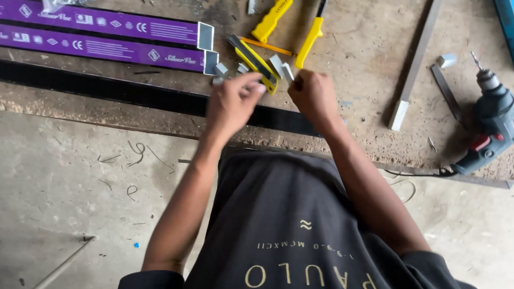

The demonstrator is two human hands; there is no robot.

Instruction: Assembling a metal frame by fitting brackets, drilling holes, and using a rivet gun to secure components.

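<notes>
Scene: a person leans over a worn, dusty wooden workbench (364, 48), seen from a head camera looking down past a dark printed shirt.
Left hand: the left hand (231, 101) rests at the bench's front edge, fingers drawn together on what looks like a small silver-grey metal piece (261, 88); motion blur hides the exact grip.
Right hand: the right hand (312, 95) is curled shut, knuckles up, just beside a short angled silver aluminium offcut (282, 67); whether it holds anything cannot be told.
Work pieces: a few small grey aluminium offcuts (222, 69) lie loose just beyond the left hand, near the cut ends of two long aluminium profiles wrapped in purple film (107, 37).
Tools nearby: a yellow-and-black utility knife (254, 60) lies between the hands; two yellow-handled tools (310, 35) rest farther back.
Far right: a grey-green corded power drill with a red switch (490, 126) lies on its side, well apart from both hands, with bare metal strips (417, 59) beside it.
Progress: judged from the layout, cutting appears done, since short pieces already lie loose; the purple film remains on the long profiles, and the small pieces are not yet joined to anything.
</notes>
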